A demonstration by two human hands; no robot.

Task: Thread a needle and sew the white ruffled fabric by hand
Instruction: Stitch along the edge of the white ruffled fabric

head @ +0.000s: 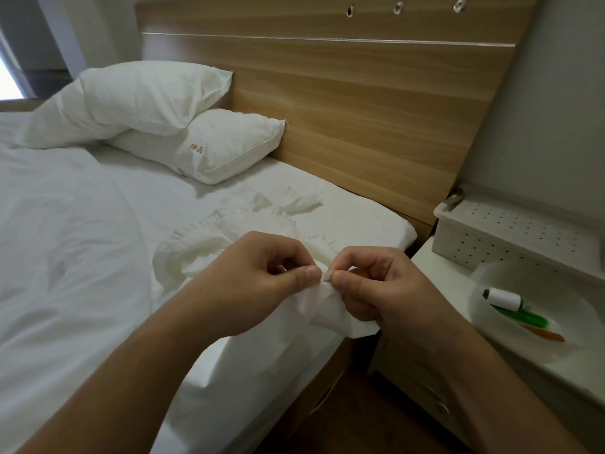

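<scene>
A fold of the white ruffled fabric [330,303] is pinched between thumb and curled fingers of the left hand [262,276] and the right hand [383,286], thumbs nearly touching. Beyond the pinch, the ruffle is spread across the bed [98,257]. No needle can be made out.

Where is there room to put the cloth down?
The sheet is bare between the pillows and the ruffled cloth, and along the left. The nightstand is crowded: box and bowl.
</scene>
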